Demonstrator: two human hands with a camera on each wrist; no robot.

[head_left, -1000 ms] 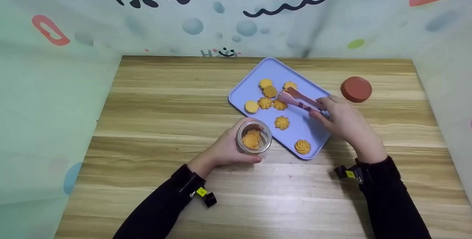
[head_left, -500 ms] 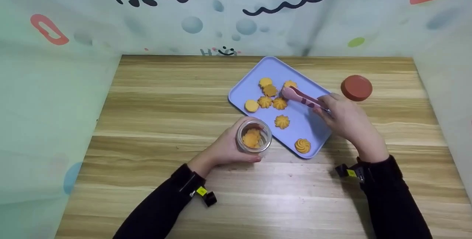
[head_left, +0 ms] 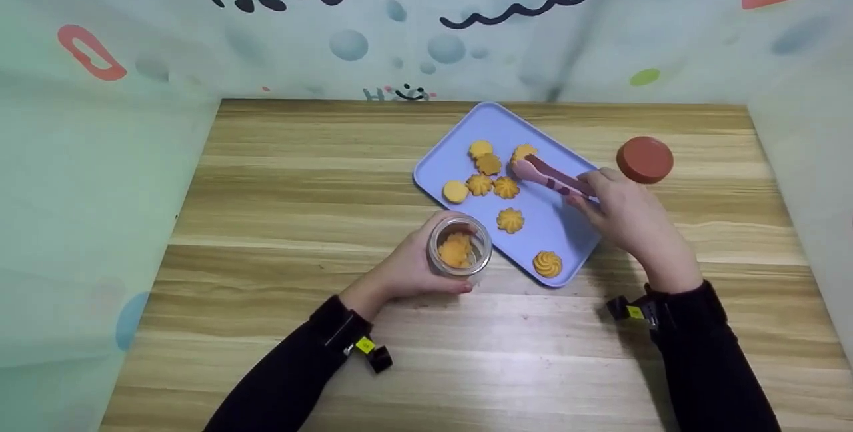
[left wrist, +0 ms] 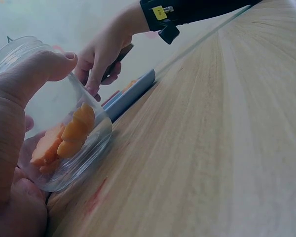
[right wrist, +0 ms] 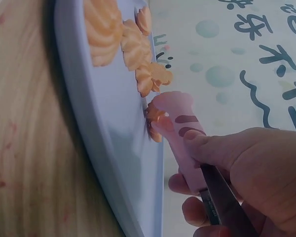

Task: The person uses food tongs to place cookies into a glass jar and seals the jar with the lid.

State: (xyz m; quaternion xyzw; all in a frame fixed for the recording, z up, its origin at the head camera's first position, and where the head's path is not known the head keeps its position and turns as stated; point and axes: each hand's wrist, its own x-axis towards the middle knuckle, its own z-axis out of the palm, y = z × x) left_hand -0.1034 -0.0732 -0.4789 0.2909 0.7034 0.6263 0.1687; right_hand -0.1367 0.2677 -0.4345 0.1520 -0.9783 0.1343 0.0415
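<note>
My left hand (head_left: 410,264) grips a clear glass jar (left wrist: 96,126) with its mouth facing up, beside the tray's near-left edge. Orange cookies (left wrist: 76,131) lie at the jar's bottom. In my right hand (head_left: 630,219) is a pair of pink tongs (head_left: 548,179), pinched between thumb and fingers. The tong tips are at a flower-shaped cookie (right wrist: 154,121) on the blue-violet tray (head_left: 553,219); they partly cover it, and how firmly they hold it is hard to tell. Several other cookies (head_left: 510,220) lie on the tray.
A round red-brown lid (head_left: 645,159) rests on the wooden table (head_left: 300,185) to the right of the tray. A patterned cloth backdrop (head_left: 400,39) stands along the table's back edge. One swirled cookie (head_left: 548,263) sits near the tray's front corner.
The tongs have moved slightly right and their arms have come together at the cookie near the tray's far side. The left hand and jar have stayed in place.
</note>
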